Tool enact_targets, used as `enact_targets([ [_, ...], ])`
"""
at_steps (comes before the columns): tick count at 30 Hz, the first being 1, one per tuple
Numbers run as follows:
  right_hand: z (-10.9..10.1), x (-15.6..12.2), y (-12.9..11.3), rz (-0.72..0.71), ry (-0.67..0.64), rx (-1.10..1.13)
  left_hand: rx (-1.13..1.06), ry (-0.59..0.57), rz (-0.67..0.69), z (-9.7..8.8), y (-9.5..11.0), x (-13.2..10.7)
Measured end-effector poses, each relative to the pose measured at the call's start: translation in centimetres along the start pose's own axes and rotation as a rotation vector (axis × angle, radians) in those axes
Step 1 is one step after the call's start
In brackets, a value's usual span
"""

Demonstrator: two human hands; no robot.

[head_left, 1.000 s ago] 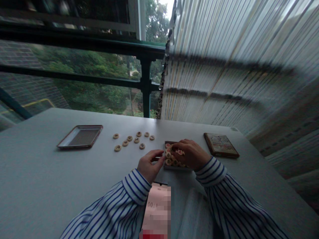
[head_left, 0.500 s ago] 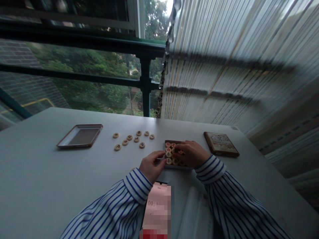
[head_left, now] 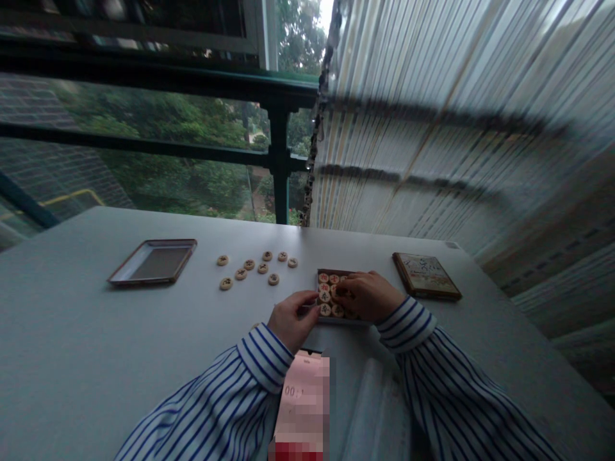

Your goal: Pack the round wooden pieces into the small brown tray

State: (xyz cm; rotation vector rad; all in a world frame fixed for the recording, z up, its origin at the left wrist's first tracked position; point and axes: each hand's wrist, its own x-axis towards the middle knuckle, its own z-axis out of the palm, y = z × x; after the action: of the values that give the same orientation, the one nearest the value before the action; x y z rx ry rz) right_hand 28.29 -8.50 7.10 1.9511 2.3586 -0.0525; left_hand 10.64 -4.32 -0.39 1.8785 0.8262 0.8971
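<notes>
A shallow box (head_left: 342, 322) holds rows of round wooden Chinese chess pieces (head_left: 325, 310), some with red characters and some with black. My left hand (head_left: 292, 320) is closed at the box's left edge, thumb and forefinger against its side. Over the middle and right of the box is my right hand (head_left: 369, 296), its fingers bent down and together on a piece among the rows. That piece is mostly hidden beneath the fingers. Several loose chess pieces (head_left: 262, 268) lie face up on the table to the left, and another is partly covered by my left cuff.
On the white table (head_left: 158, 346), an open tray-like lid (head_left: 166, 280) lies at the far left. A flat decorated box (head_left: 426, 275) is on the right. Near me are a phone with a pink screen (head_left: 305, 390) and a clear plastic sheet (head_left: 372, 410). Windows and a curtain stand behind.
My right hand's fingers have shifted slightly over the pieces in the box. My left hand stays at the box's left edge, and the loose pieces have not moved.
</notes>
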Motion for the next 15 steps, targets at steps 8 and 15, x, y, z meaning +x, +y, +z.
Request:
enact_targets([
  [8,0.08,0.02,0.09,-0.006,-0.008,0.005,0.006,-0.001,-0.002,0.05,-0.03,-0.10],
  [15,-0.03,-0.17,0.13,-0.027,-0.013,0.013,-0.004,0.003,-0.003,0.01,-0.05,-0.10],
])
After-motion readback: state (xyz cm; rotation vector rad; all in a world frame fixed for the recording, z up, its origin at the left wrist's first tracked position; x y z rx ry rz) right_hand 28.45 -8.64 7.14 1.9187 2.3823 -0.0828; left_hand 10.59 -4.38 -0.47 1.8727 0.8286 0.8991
